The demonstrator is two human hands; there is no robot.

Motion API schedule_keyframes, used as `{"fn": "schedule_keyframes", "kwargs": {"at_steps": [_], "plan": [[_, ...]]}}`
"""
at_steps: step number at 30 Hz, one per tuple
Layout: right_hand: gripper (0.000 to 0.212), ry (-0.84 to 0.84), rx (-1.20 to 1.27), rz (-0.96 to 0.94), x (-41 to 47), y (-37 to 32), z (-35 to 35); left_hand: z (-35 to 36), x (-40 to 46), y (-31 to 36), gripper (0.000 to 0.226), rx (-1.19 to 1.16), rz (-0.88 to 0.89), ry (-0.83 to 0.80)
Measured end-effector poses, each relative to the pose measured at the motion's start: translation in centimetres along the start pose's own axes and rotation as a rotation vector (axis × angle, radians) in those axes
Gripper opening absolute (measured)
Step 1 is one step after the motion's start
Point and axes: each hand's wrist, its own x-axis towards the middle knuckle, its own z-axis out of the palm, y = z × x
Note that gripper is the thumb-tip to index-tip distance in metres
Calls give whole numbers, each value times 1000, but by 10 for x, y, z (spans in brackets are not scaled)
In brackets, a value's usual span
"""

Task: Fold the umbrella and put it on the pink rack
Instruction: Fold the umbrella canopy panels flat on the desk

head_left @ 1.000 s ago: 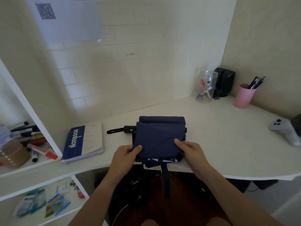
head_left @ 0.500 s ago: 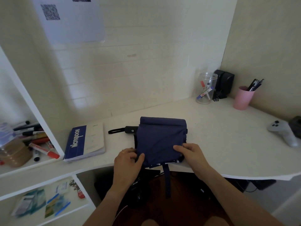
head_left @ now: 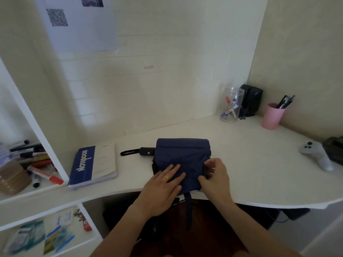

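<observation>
Umbrella [head_left: 182, 158] is pressed flat on the desk [head_left: 250, 173] by the open left hand [head_left: 163, 188]; its right edge is pinched by the right hand [head_left: 216, 175].

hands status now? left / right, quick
Left hand: open, flat, pressing down on the folded umbrella.
Right hand: fingers curled, pinching the umbrella fabric at its right edge.

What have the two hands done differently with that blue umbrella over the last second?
The left hand let go of the canopy's near left corner and now lies flat on the umbrella, pressing it down. The right hand slid from the near edge to the right side, where it pinches the fabric. The umbrella, notebook and pink cup stayed put.
</observation>
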Motion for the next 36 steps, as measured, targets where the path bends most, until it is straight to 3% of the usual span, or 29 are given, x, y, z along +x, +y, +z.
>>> {"fn": "schedule_keyframes", "kwargs": {"at_steps": [2, 5, 7, 12, 16, 19, 21, 24, 27, 28, 30, 32, 34, 36], "plan": [[38, 156, -278, -356, -8, -3, -1, 3, 3, -1, 69, 13, 0, -8], [23, -22, -571, -732, -6, 4, 0, 3, 4, -2, 65, 55, -3, -30], [25, -142, -653, -728, -1, 17, -3, 3, 2, -4, 63, 84, 5, -38], [38, -238, -715, -687, 0, 36, -25, 3, -4, -13, 55, 85, 10, -78], [30, -307, -648, -590, 15, 24, -25, -10, -2, -11, 52, 34, -14, -121], [30, -356, -629, -582, 34, 14, -22, -24, 7, -6, 52, -9, -27, -51], [46, -425, -685, -605, 41, 18, -22, -28, 14, -6, 54, 68, -3, 31], [53, -491, -735, -575, 39, 25, -25, -25, 17, -9, 50, 235, 86, 136], [48, -573, -703, -460, 44, 8, -29, -15, 13, -7, 49, 336, 219, 182], [40, -522, -609, -378, 51, -2, -29, -10, 12, -8, 52, 317, 241, 168], [24, -198, -363, -154, 78, -24, -33, -4, 12, -11, 57, 240, 239, 102], [33, 15, -242, 173, 111, -40, -35, 1, 12, -13, 58, 199, 229, 73], [41, -114, -79, 472, 133, -47, -28, 1, 10, -11, 57, 142, 200, 34], [40, -213, 44, 575, 147, -47, -18, -2, 10, -9, 56, 116, 195, -3]]}}
